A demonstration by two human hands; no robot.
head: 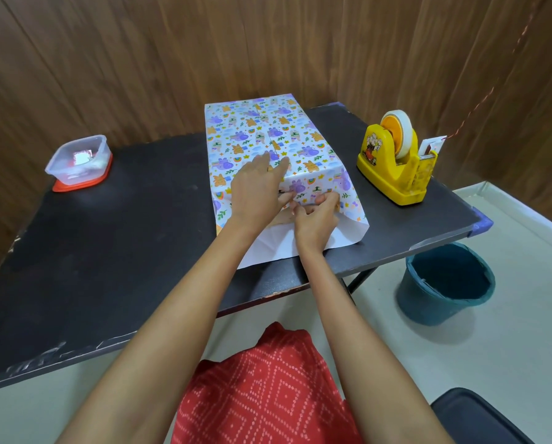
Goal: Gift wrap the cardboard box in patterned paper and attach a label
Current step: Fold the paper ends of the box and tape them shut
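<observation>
One box [259,133] runs lengthwise away; left hand [258,191] presses, right hand [316,217] pinches paper [351,229].

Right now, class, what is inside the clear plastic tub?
Inside the clear square plastic tub, small white and red items show through its wall; what they are is too blurred to tell. Its base hides most of the red lid beneath.

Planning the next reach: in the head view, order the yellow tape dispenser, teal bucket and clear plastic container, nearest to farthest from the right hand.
1. Yellow plastic tape dispenser, on the table, right of the right hand.
2. Teal round bucket, on the floor, lower right.
3. Clear plastic container on a red lid, far left.
</observation>
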